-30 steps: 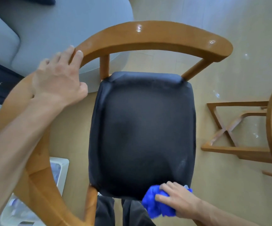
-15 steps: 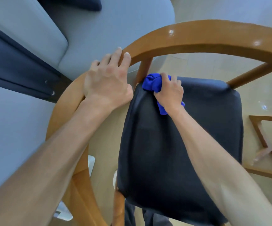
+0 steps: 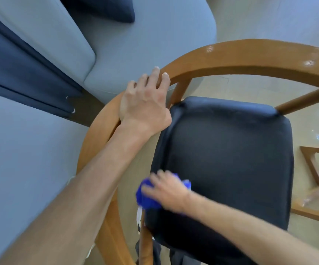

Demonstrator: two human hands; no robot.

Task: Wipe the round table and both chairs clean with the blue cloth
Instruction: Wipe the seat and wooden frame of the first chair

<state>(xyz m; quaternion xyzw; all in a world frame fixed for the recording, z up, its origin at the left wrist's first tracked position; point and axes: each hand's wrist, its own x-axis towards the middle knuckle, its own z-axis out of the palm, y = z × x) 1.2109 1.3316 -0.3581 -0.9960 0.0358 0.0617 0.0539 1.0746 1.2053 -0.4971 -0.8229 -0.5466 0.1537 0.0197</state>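
A grey sofa (image 3: 145, 44) and pale floor (image 3: 269, 20) lie beyond the wooden chair (image 3: 250, 58). Your left hand (image 3: 145, 104) grips its curved backrest rail. Your right hand (image 3: 166, 190), motion-blurred, holds the bunched blue cloth (image 3: 145, 197) against the black seat cushion (image 3: 231, 159) at its near left edge.

A grey-blue sofa (image 3: 135, 54) filled the upper left, its seat cushion curving round toward the pale floor (image 3: 269, 20). A dark navy cushion (image 3: 101, 8) lay at the sofa's top edge, partly cut off. A dark navy curtain (image 3: 21, 77) ran diagonally across the left side, between the sofa and a plain blue-grey surface (image 3: 21, 159) lower left. The floor showed small glossy reflections at right.
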